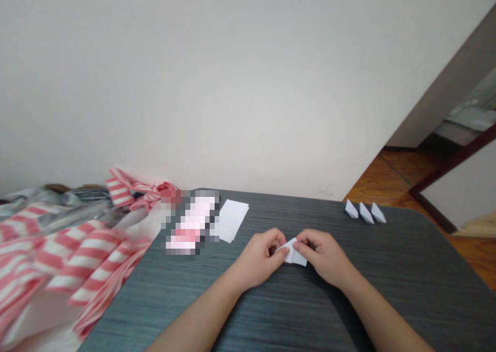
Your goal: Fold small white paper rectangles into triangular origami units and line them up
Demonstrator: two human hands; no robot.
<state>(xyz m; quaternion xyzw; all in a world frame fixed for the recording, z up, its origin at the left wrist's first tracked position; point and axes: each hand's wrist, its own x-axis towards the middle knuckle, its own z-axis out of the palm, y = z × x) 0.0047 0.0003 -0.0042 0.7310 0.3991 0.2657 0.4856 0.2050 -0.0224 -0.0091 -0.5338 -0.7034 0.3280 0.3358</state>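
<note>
On the far left, well apart from the folded white paper [294, 254] that I hold, there is a heap of red and white striped material [73, 259]. It lies partly over the edge of the dark grey surface [411, 290], and some grey material [65, 199] is behind it. Nearer to the folded paper, on the surface, lies a pink and white object [191, 225], but it is too blurred for me to tell what it is. Just beside this object there are flat sheets of white paper [231, 220], and they are up and to the left of the folded paper.

Then come my two hands. My left hand [258, 259] and my right hand [321, 256] are close together, and both pinch the folded paper between the fingers and thumb. The folded paper is between my hands, a little above the surface, and only part of it shows.

To the right of the folded paper, near the far edge of the surface, three small folded paper figures [365, 212] stand in a row. Past them is a wooden floor [399, 173].
</note>
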